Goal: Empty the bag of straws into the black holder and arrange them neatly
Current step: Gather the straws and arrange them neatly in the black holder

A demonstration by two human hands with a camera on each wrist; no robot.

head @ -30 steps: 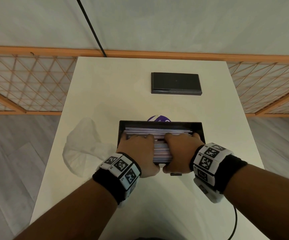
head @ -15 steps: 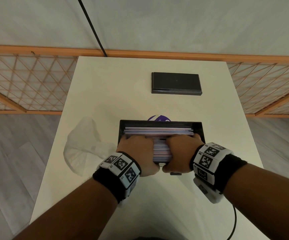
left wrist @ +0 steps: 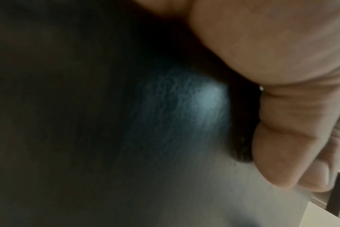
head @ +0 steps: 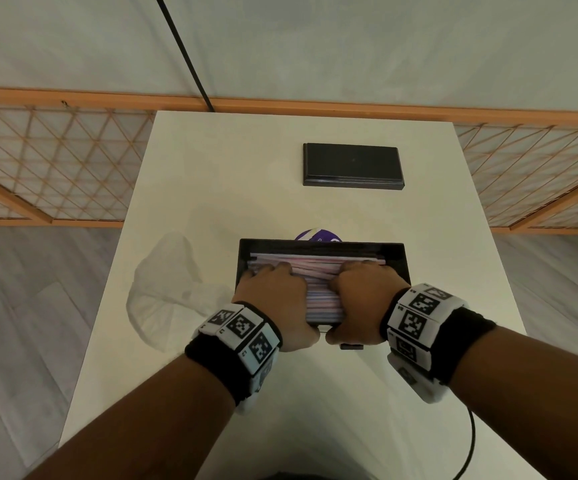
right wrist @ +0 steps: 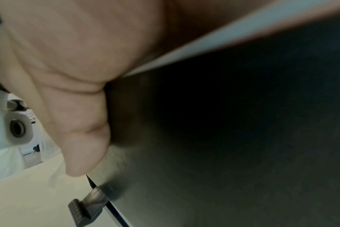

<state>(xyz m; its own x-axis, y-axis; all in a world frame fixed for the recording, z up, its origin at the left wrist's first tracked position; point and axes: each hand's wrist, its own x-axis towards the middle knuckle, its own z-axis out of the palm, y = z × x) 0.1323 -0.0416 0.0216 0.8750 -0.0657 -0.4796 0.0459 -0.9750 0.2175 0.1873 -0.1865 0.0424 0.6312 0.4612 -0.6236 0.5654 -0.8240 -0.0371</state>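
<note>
Both the left hand [head: 273, 299] and the right hand [head: 363, 299] are curling their fingers down over the pastel straws [head: 318, 271] lying inside the black holder [head: 398, 258] on the worktop [head: 211, 185], and pressing unevenly could be buckling some or flicking them out.

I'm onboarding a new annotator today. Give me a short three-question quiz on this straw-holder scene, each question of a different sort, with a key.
1. True or false: the clear plastic bag lies on the table, on the left hand's side of the black holder.
2. Multiple choice: where do the fingers of both hands rest? A) on the straws inside the holder B) on the black lid C) on the bag
3. Fill in: the black lid lies on the table ____ the holder, away from the person.

Key: 1 true; 2 A; 3 beyond. The right hand mirrors the left, thumb outside the near wall.
</note>
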